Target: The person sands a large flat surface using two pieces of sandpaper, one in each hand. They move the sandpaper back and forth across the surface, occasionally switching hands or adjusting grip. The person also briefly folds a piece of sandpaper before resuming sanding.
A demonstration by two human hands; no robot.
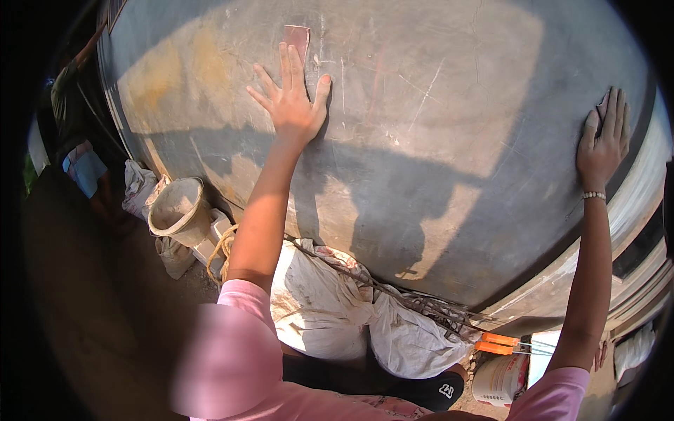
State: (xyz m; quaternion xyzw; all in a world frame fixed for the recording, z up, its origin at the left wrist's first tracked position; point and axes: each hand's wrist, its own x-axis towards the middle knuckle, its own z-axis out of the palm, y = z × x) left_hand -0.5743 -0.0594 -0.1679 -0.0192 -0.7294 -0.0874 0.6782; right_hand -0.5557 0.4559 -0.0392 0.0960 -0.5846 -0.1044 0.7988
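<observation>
Head view: the reddish strip (pixel 298 36) under the left hand (pixel 291 105), left of centre on the wall (pixel 435 84), could slip, since that hand, splayed and unclenched, seems only to press it; the near sacks (pixel 316 309) might snag a step. Far right, the right hand (pixel 602 144) lies upright, fingers together, against perhaps a similar piece (pixel 602 104); its grip cannot be told.
</observation>
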